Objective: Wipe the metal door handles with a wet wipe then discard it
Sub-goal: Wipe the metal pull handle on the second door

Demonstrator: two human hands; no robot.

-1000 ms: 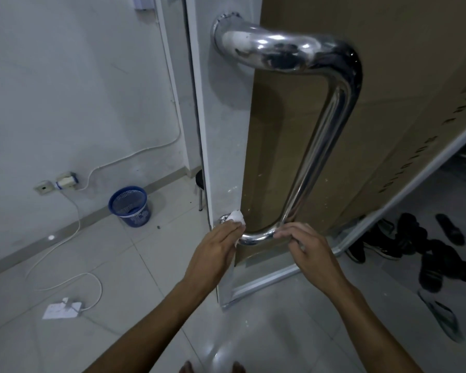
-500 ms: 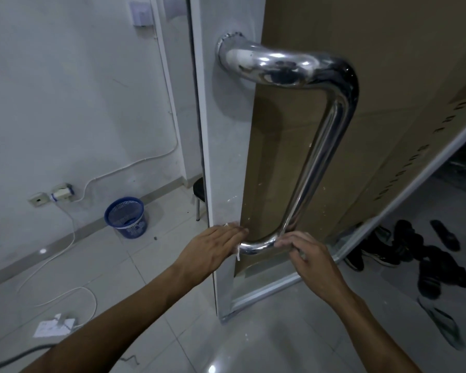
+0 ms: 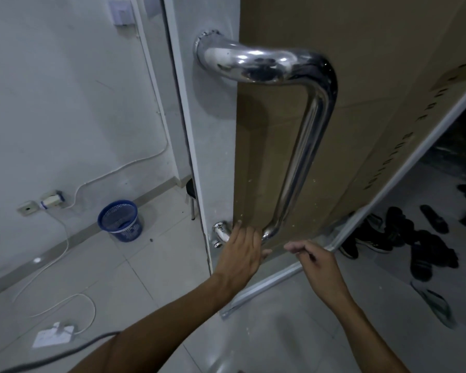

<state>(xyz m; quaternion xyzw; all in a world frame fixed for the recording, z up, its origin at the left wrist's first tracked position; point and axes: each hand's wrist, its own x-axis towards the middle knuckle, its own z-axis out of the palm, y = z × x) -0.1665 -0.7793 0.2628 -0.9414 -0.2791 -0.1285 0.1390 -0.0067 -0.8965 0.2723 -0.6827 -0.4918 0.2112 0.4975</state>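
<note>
A curved chrome door handle is fixed to the white edge of the door. My left hand lies over the handle's lower bend, fingers pressed against the bar near its lower mount. The wet wipe is hidden under that palm. My right hand hovers just right of the lower bend, off the metal, fingers loosely curled and holding nothing.
A blue mesh waste basket stands on the tiled floor by the left wall. A white power strip and cables lie at lower left. Several dark shoes sit beyond the door at right. A cardboard panel covers the door face.
My left hand slid right along the lower bar, uncovering the lower mount and hiding the wipe. My right hand let go of the handle and drew back to the right.
</note>
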